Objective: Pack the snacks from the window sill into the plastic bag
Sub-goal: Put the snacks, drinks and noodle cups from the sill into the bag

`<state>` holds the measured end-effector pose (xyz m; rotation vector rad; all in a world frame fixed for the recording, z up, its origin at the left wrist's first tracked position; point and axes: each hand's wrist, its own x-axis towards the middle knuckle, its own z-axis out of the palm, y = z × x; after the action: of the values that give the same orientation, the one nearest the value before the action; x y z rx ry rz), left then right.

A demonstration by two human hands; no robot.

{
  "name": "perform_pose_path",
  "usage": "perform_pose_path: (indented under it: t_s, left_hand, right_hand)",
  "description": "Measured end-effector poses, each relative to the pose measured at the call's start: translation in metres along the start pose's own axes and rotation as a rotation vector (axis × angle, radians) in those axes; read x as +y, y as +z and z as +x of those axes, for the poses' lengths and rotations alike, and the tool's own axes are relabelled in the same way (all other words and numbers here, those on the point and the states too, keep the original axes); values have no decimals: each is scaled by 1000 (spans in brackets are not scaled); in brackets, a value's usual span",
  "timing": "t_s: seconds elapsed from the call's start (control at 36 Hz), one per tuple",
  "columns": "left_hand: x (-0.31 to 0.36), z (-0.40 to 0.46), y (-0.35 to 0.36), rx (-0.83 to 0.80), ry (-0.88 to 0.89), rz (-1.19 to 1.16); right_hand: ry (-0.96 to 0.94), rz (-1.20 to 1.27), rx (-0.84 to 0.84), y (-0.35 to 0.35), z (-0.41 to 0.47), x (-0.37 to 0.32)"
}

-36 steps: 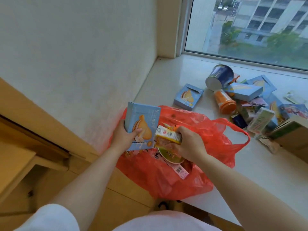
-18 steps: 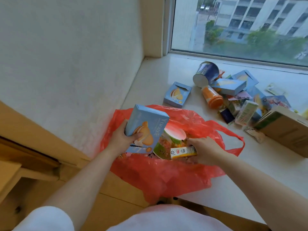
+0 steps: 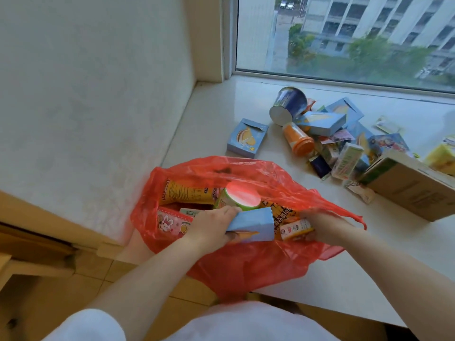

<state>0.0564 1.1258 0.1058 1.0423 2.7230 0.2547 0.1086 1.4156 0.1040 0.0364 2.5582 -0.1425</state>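
Observation:
A red plastic bag (image 3: 246,267) lies open at the sill's front edge, hanging partly over it. My left hand (image 3: 211,223) grips a light blue snack box (image 3: 253,223), tipped on its side inside the bag's mouth. My right hand (image 3: 322,226) holds a small yellow-and-white carton (image 3: 294,228) inside the bag. A green cup with a pale lid (image 3: 240,198), an orange packet (image 3: 187,191) and a pink rabbit packet (image 3: 172,223) lie in the bag.
On the white sill (image 3: 357,267) lie another blue box (image 3: 247,137), a dark blue tub (image 3: 288,104), an orange bottle (image 3: 298,139), several more packets and a brown cardboard box (image 3: 413,190). A wall stands left, the window behind.
My left hand has lowered the blue box from upright above the bag into its mouth and tipped it sideways. My right hand has pushed the small carton lower into the bag.

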Motion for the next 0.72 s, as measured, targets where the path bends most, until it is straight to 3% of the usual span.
perform_pose_path:
  t_s: [0.14, 0.25, 0.53, 0.72]
  left_hand:
    - [19, 13, 8, -58, -84, 95]
    - [23, 18, 9, -120, -122, 109]
    - [11, 17, 7, -466, 20, 64]
    - [13, 12, 31, -324, -106, 34]
  right_hand:
    - [106, 205, 83, -4, 2, 14]
    - [195, 401, 51, -14, 4, 18]
    - [321, 791, -26, -21, 19, 15]
    - [433, 949, 48, -12, 25, -30]
